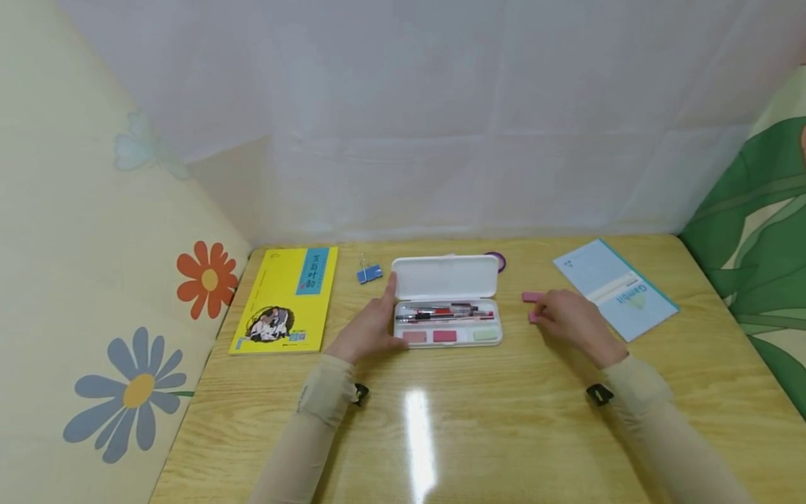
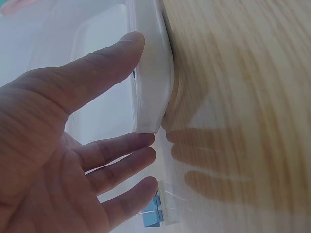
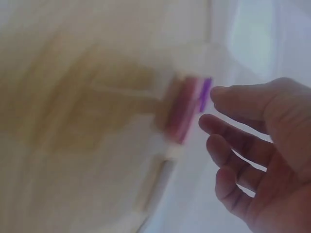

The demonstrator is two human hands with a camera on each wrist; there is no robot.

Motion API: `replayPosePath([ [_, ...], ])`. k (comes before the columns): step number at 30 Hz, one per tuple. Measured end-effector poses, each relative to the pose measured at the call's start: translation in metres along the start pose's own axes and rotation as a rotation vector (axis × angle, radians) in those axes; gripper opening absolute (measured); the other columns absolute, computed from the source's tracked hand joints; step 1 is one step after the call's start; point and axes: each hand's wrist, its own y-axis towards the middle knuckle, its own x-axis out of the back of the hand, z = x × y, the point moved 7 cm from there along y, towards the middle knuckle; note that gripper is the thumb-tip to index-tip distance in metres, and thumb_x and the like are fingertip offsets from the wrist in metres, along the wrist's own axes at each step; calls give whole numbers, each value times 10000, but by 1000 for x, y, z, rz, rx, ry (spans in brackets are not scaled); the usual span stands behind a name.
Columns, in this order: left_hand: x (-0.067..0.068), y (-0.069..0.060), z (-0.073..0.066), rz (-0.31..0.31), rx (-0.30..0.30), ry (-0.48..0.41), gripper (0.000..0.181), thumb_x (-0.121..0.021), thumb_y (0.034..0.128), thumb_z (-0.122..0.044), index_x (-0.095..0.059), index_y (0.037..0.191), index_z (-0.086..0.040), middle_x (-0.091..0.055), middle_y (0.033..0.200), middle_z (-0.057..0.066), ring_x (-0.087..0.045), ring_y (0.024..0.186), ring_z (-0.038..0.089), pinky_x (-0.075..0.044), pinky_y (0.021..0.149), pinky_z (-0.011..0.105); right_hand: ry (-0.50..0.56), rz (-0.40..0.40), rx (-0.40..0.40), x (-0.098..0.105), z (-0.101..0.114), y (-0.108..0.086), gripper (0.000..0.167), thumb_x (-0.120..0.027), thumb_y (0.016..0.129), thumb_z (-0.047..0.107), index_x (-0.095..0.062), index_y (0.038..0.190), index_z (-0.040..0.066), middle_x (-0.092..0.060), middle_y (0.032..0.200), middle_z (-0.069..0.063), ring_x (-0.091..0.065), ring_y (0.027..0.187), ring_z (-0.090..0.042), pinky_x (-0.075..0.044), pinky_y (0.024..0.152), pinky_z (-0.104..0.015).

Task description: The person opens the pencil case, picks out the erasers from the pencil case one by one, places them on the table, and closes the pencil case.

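An open white pencil case (image 1: 446,278) holds pens (image 1: 441,316) in its back compartment, with a pale pink eraser (image 1: 414,337), a deep pink one (image 1: 444,336) and a pale green one (image 1: 485,335) along the front. My left hand (image 1: 371,329) rests against the case's left end, thumb at the front and fingers spread along the side (image 2: 146,111). To the right, my right hand (image 1: 569,322) is at a small pink block (image 1: 534,318); another pink block (image 1: 532,297) lies just behind. The right wrist view shows thumb and fingers (image 3: 248,145) apart, beside a blurred pink block (image 3: 182,110).
A yellow book (image 1: 283,301) lies at the left, and a blue binder clip (image 1: 369,274) between it and the case. Behind the case's right corner is a purple ring (image 1: 501,262). A light blue booklet (image 1: 613,287) lies beyond my right hand. A pale cloth (image 1: 441,140) hangs behind the table.
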Motion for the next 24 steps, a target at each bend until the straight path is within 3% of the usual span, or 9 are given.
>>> replayPosePath([
  [6,1,-2,2,-9,8,-4,1383,-908,760,-210,175,1618,-147,-503,1532,180,-487,1416,325,-357,1235,454,9,-88,146,10,52,12,107,-726,908,139,-746,996,81,-762,952,-96,-703,866,-285,-607,744,-449],
  [15,0,-3,0,-13,4,-9,1378,-914,750,-191,149,1625,-140,-513,1521,191,-503,1403,325,-373,1225,457,25,-42,363,-11,142,33,124,-718,930,185,-744,1038,130,-759,954,-7,-671,843,-187,-585,728,-339],
  [20,2,-3,-4,-39,-23,12,1366,-919,739,-178,113,1631,-121,-508,1503,242,-550,1345,349,-436,1179,457,40,-43,457,-24,175,37,110,-709,913,148,-745,1017,142,-755,903,0,-684,809,-173,-591,735,-319],
  [24,3,-3,-6,-50,-42,35,1357,-921,735,-173,96,1630,-89,-555,1432,278,-590,1282,368,-474,1143,465,22,-52,453,-32,190,39,61,-672,919,137,-730,910,154,-703,768,25,-627,678,-135,-543,622,-263],
])
